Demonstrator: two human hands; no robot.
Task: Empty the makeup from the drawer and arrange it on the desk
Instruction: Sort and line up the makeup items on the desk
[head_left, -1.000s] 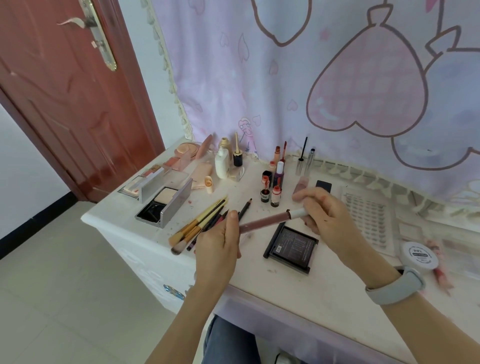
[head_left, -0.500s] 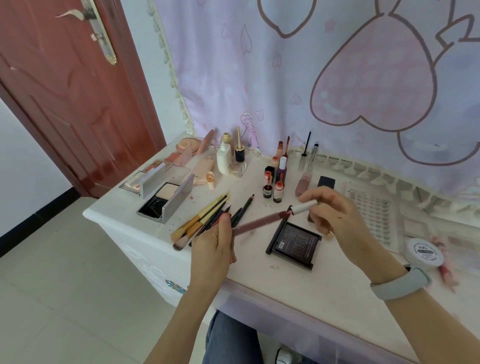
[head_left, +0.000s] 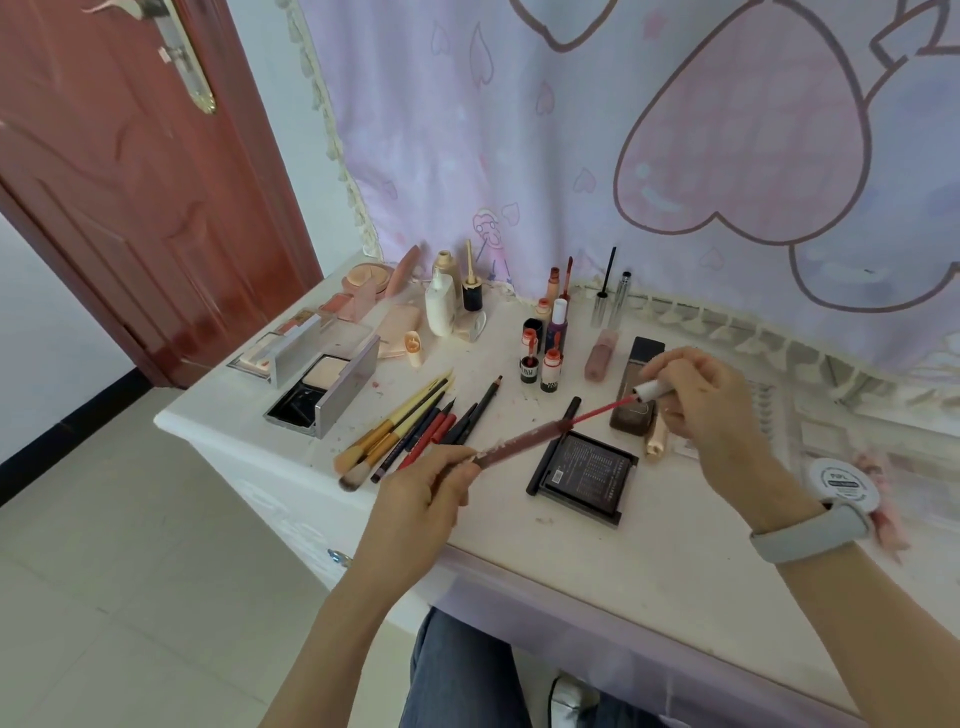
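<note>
My left hand (head_left: 426, 499) grips the lower end of a long dark pink lip gloss tube (head_left: 519, 441), held slanted above the white desk (head_left: 623, 561). My right hand (head_left: 701, 400) pinches its white cap (head_left: 655, 388), and a thin red wand (head_left: 602, 411) shows between cap and tube. Under the tube lie several brushes and pencils (head_left: 415, 426) and a closed black palette (head_left: 584, 475).
An open silver compact (head_left: 327, 387) sits at the left, bottles (head_left: 440, 306) and small lip tints (head_left: 543, 358) stand at the back by the curtain. A white round jar (head_left: 844, 480) and a lash tray (head_left: 769, 410) lie right. A brown door (head_left: 130, 182) is at left.
The cap and tube have come apart, baring the red wand between them. My right hand has drawn the cap up and to the right, and the view has shifted slightly.
</note>
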